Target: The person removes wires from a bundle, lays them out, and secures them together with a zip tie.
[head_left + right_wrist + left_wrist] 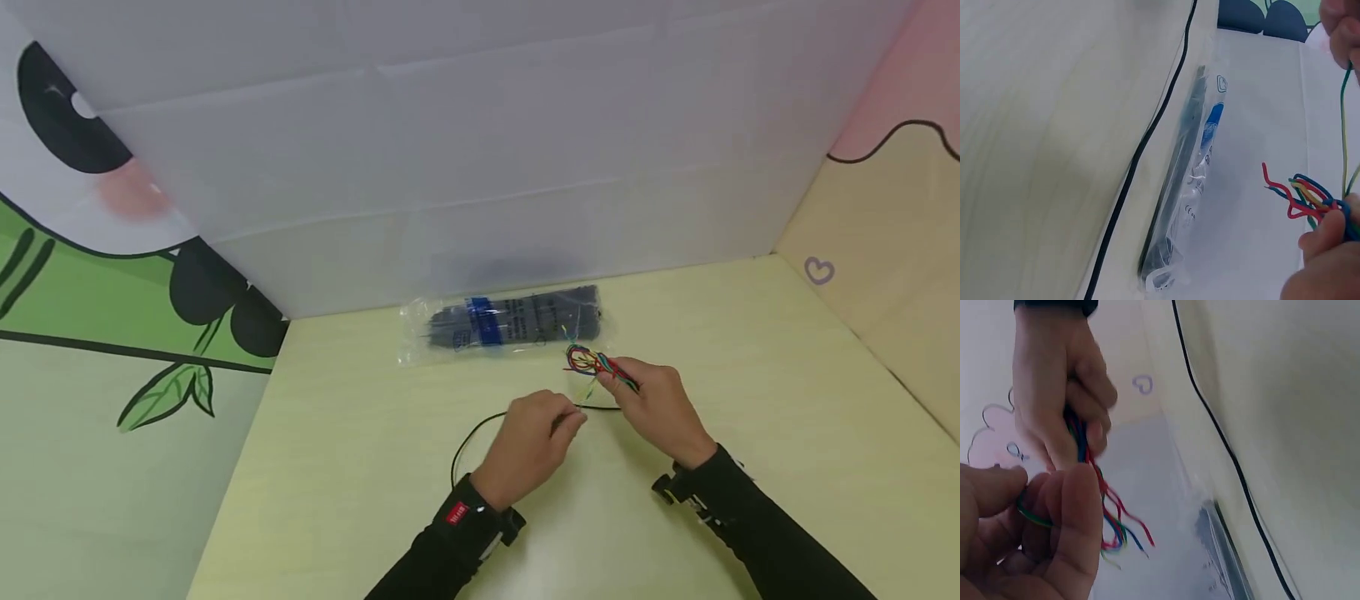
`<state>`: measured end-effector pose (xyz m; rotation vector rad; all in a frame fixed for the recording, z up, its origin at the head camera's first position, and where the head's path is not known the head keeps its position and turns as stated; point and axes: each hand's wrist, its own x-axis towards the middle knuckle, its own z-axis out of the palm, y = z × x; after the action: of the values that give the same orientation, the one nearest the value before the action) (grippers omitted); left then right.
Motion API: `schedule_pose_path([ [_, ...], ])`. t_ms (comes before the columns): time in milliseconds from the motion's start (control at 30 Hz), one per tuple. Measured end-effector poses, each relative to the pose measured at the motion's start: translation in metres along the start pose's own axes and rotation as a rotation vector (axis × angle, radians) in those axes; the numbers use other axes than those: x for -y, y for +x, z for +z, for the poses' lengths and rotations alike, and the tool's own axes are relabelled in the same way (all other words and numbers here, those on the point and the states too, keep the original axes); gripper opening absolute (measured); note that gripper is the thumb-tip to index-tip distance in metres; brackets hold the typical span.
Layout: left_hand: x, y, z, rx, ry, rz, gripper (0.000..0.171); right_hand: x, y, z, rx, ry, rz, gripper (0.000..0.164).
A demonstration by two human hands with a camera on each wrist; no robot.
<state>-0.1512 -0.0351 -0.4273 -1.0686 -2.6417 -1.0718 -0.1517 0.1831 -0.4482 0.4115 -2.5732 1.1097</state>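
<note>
Wires (597, 363) run between curled left fingers (561, 408) and right fingers (621, 387).

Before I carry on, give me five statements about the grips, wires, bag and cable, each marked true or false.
1. The person's right-hand grip holds a bundle of thin coloured wires. True.
2. The person's left-hand grip holds nothing. False: it pinches a thin green wire.
3. The long, clear plastic bag lies on the pale yellow tabletop. True.
4. The thin black cable is inside the bag. False: it runs across the tabletop, outside the bag.
5. Every wire in the bundle is red. False: blue, green and yellow ones show too.
</note>
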Motion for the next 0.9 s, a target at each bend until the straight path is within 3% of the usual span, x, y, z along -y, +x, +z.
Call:
schedule_pose_path([
  [67,-0.006,-0.002,0.004,0.002,0.027,0.036,0.021,0.001,0.001,-0.001,-0.017,-0.003,0.017,0.028],
  [133,-0.008,-0.004,0.004,-0.017,0.014,0.029,0.021,0.002,0.002,-0.005,0.017,0.042,0.05,0.03],
  [267,0.001,-0.003,-0.003,-0.089,-0.083,-0.078,0.019,0.003,0.003,-0.014,0.145,0.173,0.117,0.035],
  [367,0.005,0.0,-0.009,-0.114,-0.146,-0.164,0.019,0.003,0.003,-0.017,0.205,0.222,0.107,0.038],
  [500,0.005,0.005,-0.016,-0.056,-0.187,-0.272,0.013,0.004,0.003,-0.015,0.243,0.259,0.077,0.037],
  [633,0.004,0.007,-0.018,0.081,-0.199,-0.348,0.034,0.006,0.002,-0.013,0.259,0.268,0.048,0.036],
  [700,0.005,0.005,-0.016,0.13,-0.227,-0.356,0.035,0.006,0.002,-0.013,0.238,0.256,0.029,0.036],
  [833,0.005,0.001,-0.009,0.125,-0.308,-0.337,0.033,0.007,0.002,-0.012,0.189,0.226,0.035,0.038],
  [900,0.004,-0.003,-0.007,0.098,-0.351,-0.348,0.028,0.009,-0.001,-0.012,0.223,0.252,0.068,0.042],
])
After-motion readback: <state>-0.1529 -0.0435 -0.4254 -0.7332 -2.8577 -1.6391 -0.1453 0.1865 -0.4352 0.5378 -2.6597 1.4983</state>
